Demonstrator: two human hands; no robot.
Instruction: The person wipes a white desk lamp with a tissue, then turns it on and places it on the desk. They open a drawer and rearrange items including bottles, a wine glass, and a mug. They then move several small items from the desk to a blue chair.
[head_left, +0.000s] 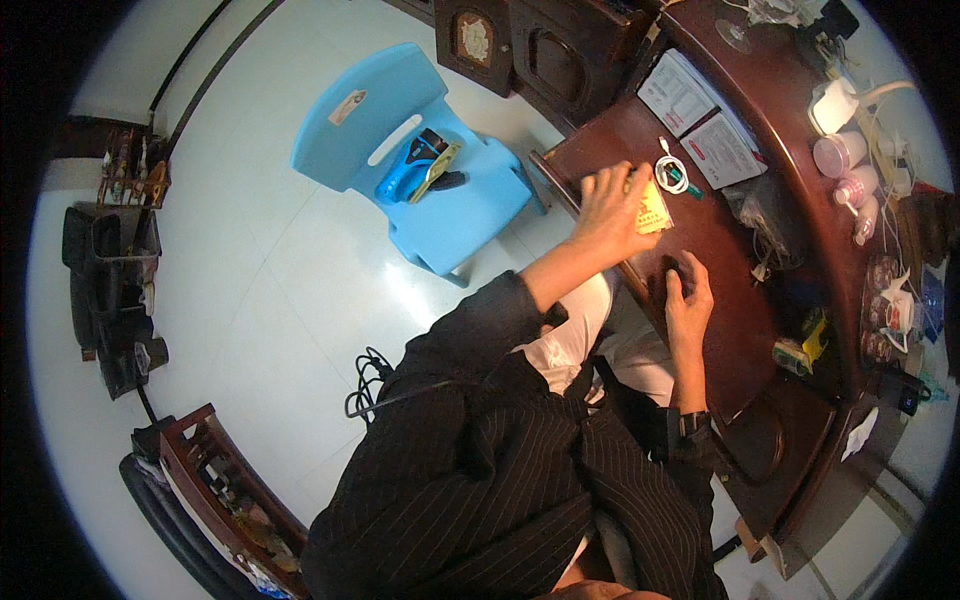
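Note:
My left hand (611, 214) is shut on a small yellow printed packet (652, 210), held over the dark red wooden desk (727, 292) near its left edge. The fingers hide part of the packet, which bears writing. Lower down, my right hand (690, 300) is held over the desk's near edge, thumb and fingers apart, with nothing visible in it. Just beyond the packet lies a coiled white cable (670, 174) with a USB plug, and a small green item (691, 192) shows beside it. Two printed booklets or sheets (724, 150) lie farther back on the desk.
A light blue plastic chair (457, 217) stands left of the desk, with a blue-and-black item (409, 169) on its seat. A clear plastic bag with a cable (761, 225) is on the desk. Pink-and-white containers (840, 154) line the raised shelf. Black cable (367, 375) hangs by my left side.

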